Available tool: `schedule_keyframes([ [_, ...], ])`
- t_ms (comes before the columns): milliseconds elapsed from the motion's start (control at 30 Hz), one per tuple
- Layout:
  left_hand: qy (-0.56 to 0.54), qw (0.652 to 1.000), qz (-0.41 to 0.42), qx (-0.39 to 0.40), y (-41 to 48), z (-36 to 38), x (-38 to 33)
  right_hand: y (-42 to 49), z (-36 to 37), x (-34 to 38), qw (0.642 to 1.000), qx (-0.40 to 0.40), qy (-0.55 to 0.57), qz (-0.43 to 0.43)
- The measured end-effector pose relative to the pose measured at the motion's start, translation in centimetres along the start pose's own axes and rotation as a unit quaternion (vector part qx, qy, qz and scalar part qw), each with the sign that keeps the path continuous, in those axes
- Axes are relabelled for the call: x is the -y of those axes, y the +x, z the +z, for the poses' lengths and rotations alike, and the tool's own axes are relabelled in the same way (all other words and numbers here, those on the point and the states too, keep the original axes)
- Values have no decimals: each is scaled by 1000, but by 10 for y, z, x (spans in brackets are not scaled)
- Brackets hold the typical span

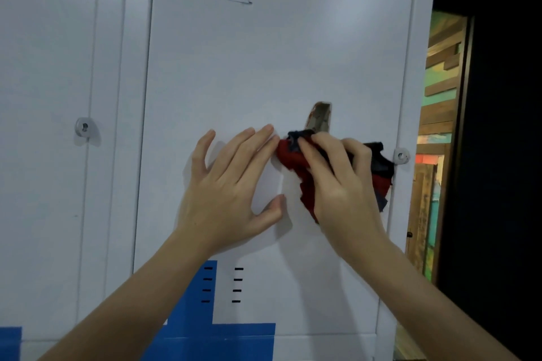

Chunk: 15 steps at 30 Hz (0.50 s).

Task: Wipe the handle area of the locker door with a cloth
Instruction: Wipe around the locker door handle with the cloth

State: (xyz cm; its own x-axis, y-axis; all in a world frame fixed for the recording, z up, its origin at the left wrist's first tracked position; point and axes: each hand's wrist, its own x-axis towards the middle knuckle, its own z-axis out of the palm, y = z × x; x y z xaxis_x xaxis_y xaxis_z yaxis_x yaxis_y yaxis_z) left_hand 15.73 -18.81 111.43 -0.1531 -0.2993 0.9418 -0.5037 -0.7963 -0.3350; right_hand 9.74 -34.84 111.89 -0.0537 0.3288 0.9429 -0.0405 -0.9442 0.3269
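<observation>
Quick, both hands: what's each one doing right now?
Left hand: open, flat against the locker door, holding nothing.
Right hand: closed on the cloth.

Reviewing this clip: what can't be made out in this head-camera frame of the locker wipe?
- Handle: only its top shows; the cloth and right hand cover the rest.
- Door surface under the cloth: hidden, so whether it is clean cannot be told.
- Cloth: bunched up, its full shape unclear.
- Left hand: whether the palm presses the locker door cannot be told.
- Door bottom: cut off by the frame edge.
</observation>
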Motion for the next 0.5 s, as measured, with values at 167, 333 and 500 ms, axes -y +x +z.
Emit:
schedule_keyframes([
  [167,-4,1000,-2,-7,-1,0,-1,-25,-10,2,999,24,16,-16],
  [333,2,1000,0,-3,-1,0,0,1,1,9,998,-25,28,48],
  [500,3,1000,-5,-11,-4,1,0,-23,-4,9,1000,-12,20,18],
])
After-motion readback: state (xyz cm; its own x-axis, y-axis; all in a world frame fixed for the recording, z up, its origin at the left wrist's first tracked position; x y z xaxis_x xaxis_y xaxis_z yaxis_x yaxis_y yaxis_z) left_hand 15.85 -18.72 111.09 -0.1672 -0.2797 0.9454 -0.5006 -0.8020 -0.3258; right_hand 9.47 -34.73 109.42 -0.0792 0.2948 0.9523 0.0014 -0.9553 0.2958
